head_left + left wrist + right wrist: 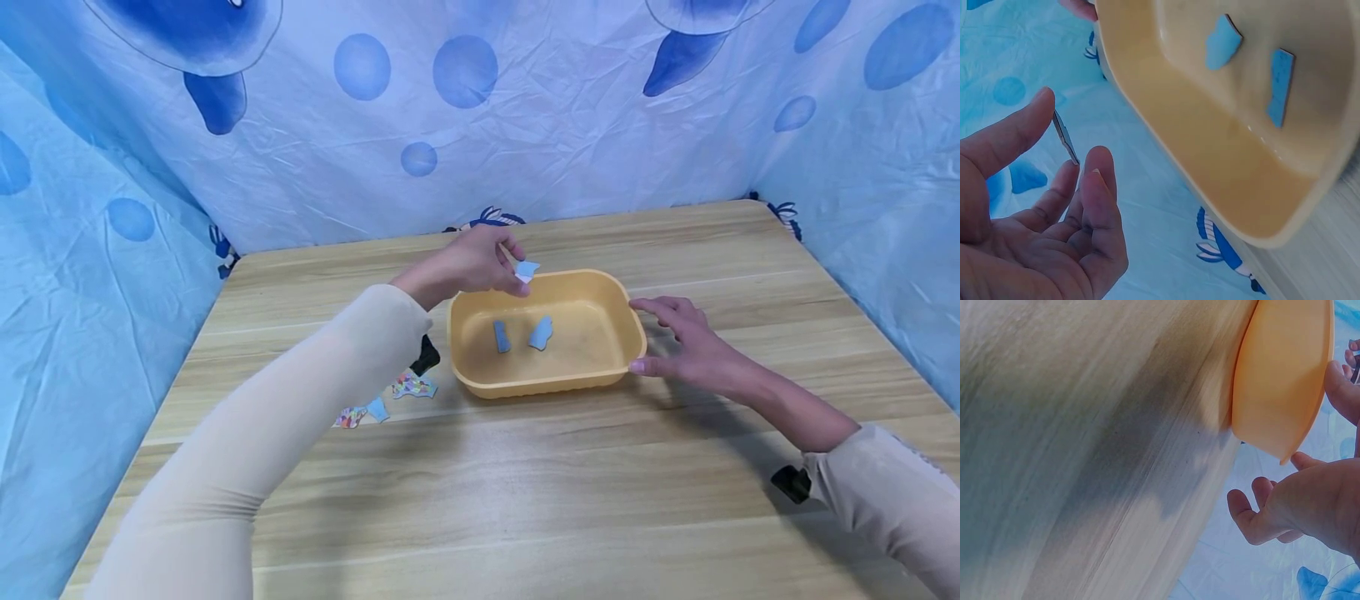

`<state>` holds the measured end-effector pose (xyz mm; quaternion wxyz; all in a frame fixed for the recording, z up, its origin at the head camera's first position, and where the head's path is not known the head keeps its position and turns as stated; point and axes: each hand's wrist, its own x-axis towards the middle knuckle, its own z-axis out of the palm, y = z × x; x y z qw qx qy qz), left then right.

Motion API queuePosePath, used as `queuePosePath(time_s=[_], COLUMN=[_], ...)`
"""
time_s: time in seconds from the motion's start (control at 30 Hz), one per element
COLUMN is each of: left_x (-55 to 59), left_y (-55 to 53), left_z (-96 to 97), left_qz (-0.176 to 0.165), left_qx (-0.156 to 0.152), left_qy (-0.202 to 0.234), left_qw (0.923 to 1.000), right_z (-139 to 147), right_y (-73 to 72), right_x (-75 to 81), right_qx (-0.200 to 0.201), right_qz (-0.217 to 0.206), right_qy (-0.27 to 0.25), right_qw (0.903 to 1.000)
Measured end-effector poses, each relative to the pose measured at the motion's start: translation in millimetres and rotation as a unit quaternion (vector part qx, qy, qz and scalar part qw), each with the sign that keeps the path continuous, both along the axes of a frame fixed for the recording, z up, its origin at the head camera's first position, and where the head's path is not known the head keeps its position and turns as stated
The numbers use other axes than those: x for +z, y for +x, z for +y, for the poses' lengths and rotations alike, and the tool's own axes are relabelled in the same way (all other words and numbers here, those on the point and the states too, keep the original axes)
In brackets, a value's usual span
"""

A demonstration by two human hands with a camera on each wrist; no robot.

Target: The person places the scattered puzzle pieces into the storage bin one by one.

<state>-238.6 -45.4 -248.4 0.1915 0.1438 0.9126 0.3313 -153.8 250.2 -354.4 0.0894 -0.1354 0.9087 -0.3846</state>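
The left hand [483,260] pinches a thin, flat, light blue piece with an irregular outline [527,268] between the thumb and a fingertip, the gap between them only as wide as the piece. The left wrist view shows this piece nearly edge-on, with the other fingers loosely bent and apart from it. From the head view, the piece is held up near the far rim of a yellow-orange, rounded rectangular tray [585,329], towards its left end (whether it is directly over the tray is hard to tell).

The right hand [686,346] has its thumb and forefinger spread wide, their tips touching the rim at the tray's right end; the remaining fingers are relaxed.

Two more blue pieces lie flat and apart on the tray's floor: a narrow strip with an uneven edge [501,337] on the left and a broader, irregular one [541,333] to its right.

Beneath is a pale wood-grain table [510,492]. Just left of the tray, partly behind the long cream left sleeve [315,383], lie a multicoloured patterned piece [413,385], a small light blue piece [378,409] and another patterned bit [350,417]. Around the table hangs blue cloth printed with darker round spots [525,125].
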Motion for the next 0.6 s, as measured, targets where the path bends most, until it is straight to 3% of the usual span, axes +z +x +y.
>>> queuePosePath(time_s=[0.33,0.6], left_x=[-6.4,-15.6], left_y=[0.7,1.7], left_z=[17.4,27.9], left_qz=[-0.001,-0.020], left_qx=[-0.022,-0.028], left_qy=[0.012,-0.023], left_qw=[0.9997,0.9991], right_z=[0.4,1.5], right_y=[-0.9,-1.0], right_x=[0.0,-1.1], right_qx=[-0.005,-0.004], right_qz=[-0.010,-0.007], right_qy=[-0.003,-0.002], right_qw=[0.9999,1.0000])
